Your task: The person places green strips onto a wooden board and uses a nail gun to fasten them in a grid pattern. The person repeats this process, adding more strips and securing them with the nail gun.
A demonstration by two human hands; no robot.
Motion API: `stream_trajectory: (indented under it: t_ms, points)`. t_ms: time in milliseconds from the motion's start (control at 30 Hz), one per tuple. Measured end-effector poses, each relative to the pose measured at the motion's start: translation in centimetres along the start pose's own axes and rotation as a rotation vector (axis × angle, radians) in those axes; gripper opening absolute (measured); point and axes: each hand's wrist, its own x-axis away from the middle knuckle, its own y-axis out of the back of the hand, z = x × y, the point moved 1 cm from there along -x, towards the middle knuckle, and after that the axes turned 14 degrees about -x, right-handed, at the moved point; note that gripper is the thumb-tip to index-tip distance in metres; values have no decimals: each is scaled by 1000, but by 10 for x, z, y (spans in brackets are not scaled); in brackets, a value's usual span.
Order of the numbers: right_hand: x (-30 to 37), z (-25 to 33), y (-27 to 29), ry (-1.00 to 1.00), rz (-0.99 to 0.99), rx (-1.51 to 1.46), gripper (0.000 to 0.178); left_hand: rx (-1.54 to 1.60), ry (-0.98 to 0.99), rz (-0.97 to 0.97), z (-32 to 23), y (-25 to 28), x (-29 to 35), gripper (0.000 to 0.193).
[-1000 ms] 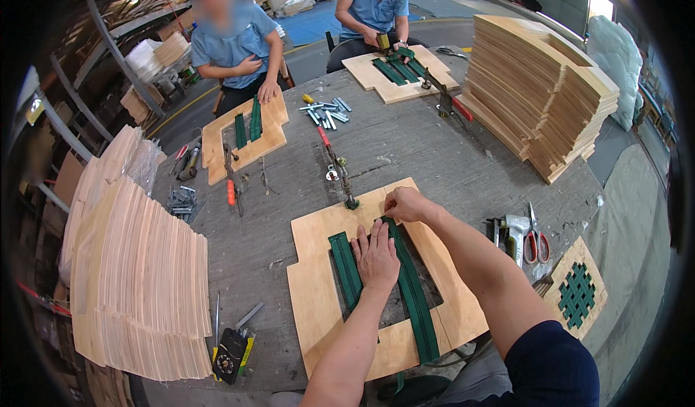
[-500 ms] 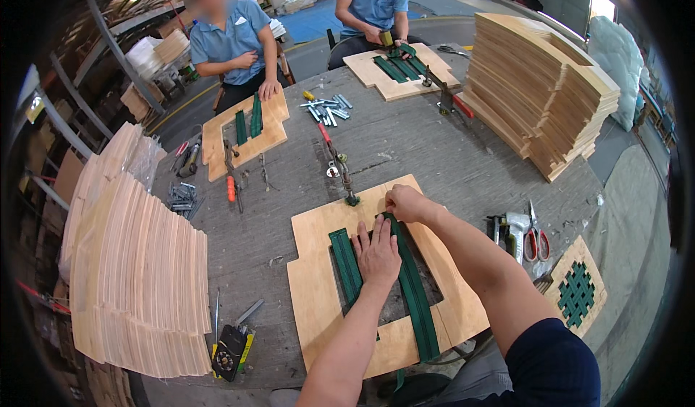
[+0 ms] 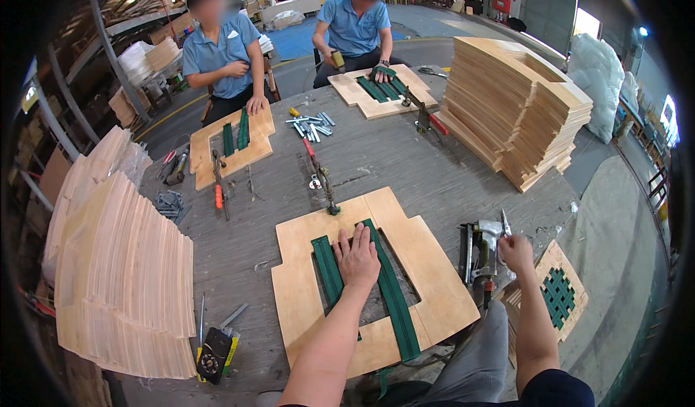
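Note:
A notched plywood panel (image 3: 441, 277) with a square opening lies in front of me. Two dark green webbing straps cross the opening: a left strap (image 3: 328, 266) and a longer right strap (image 3: 397, 309). My left hand (image 3: 358, 260) rests flat with fingers stretched out, pressing the upper end of the right strap. Over at the right, my right hand (image 3: 515, 253) is closed round the handles of a pair of scissors (image 3: 506, 223), whose blades point away from me. Beside it lies a pneumatic staple gun (image 3: 486, 242). A red-handled toggle clamp (image 3: 320, 179) touches the panel's far edge.
Tall stacks of plywood panels stand at left (image 3: 123, 277) and far right (image 3: 507, 110). A woven green sample panel (image 3: 561, 291) sits at the right edge. Two co-workers across the table handle similar panels. Metal strips (image 3: 311, 126) and a black-and-yellow tape measure (image 3: 215, 353) lie about.
My right hand has left the strap's upper end and moved right to take hold of the scissors. My left hand stays on the straps. The far co-worker's tool has shifted away from their panel.

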Motion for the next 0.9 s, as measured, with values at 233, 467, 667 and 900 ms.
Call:
stream_trajectory:
  t_ms: [233,467,667,900]
  points:
    - [0,11,-22,-207,136,9,51,-28,6,18,5,4,0,50]
    - [-5,12,-40,-170,39,193,56,-10,0,-56,5,2,1,48]
    - [1,17,-32,-78,-108,-127,54,30,-12,-41,1,1,3,47]
    - [8,118,1,-239,299,-928,36,38,9,-11,7,0,3,48]
